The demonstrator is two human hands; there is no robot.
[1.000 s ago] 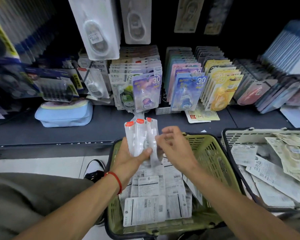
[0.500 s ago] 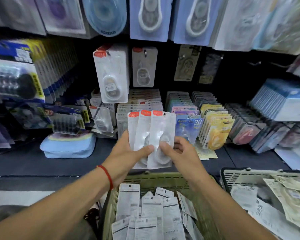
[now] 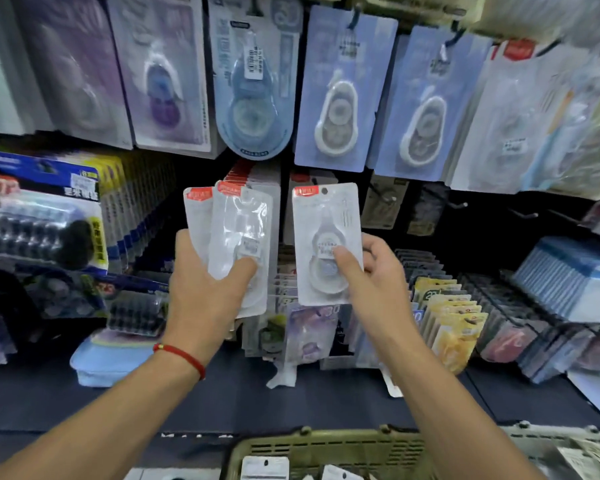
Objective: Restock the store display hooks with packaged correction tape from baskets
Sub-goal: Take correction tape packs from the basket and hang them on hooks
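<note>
My left hand point(image 3: 201, 292) holds two white correction tape packs point(image 3: 238, 237) with red tags, fanned upright, thumb across the front one. My right hand point(image 3: 364, 282) pinches a single matching pack point(image 3: 326, 237), thumb on its blister, held upright just right of the others. Both are raised in front of the display hooks, where matching white red-tagged packs point(image 3: 257, 174) hang behind the ones I hold. The green basket point(image 3: 326, 448) with more packs lies at the bottom edge below my arms.
Blue and purple correction tape packs point(image 3: 336, 98) hang in the upper row. A nearly bare hook point(image 3: 388, 199) sits right of centre. Yellow packs point(image 3: 447, 323) and others stand in shelf racks. A light blue pouch point(image 3: 108, 358) lies on the shelf; a white basket point(image 3: 568, 441) is at lower right.
Both hands rose from above the basket to the hook row. The right hand pulled one pack away from the fan of three in the left hand. The view tilted upward.
</note>
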